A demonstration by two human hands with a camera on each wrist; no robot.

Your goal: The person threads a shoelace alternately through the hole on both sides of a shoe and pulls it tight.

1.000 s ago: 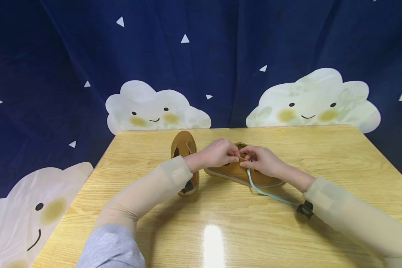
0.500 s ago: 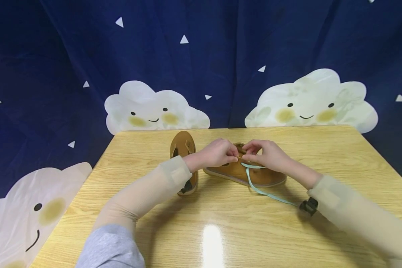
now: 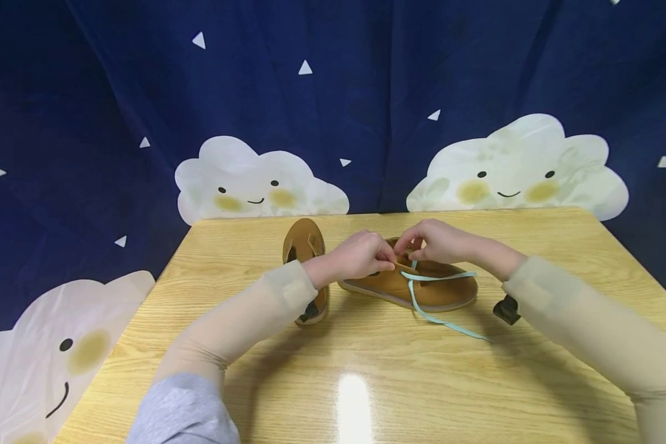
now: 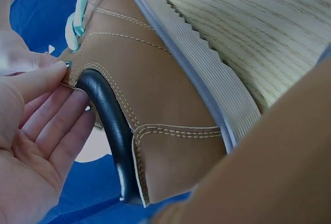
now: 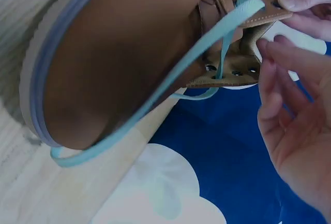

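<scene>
A brown leather shoe (image 3: 444, 293) lies on the table with its toe to the right. My left hand (image 3: 361, 254) pinches the shoe's near eyelet flap (image 4: 67, 69) between thumb and fingers. A pale mint shoelace (image 5: 181, 69) passes through the eyelets at the toe end of both flaps; one end lies across the toe, the other on the tabletop. My right hand (image 3: 441, 240) is over the shoe's opening. In the right wrist view, its bent fingers are at the edge of the far eyelet flap (image 5: 232, 71), with no lace visibly held.
A second brown shoe (image 3: 304, 237) stands to the left, partly hidden behind my left forearm. Both stand on a light wooden table (image 3: 422, 382). Behind it hangs a dark blue curtain (image 3: 355, 92) with white clouds and triangles.
My right hand drew a lace end out to the right, let it fall across the toe, then moved back left to the far flap. My left hand stays on the near flap.
</scene>
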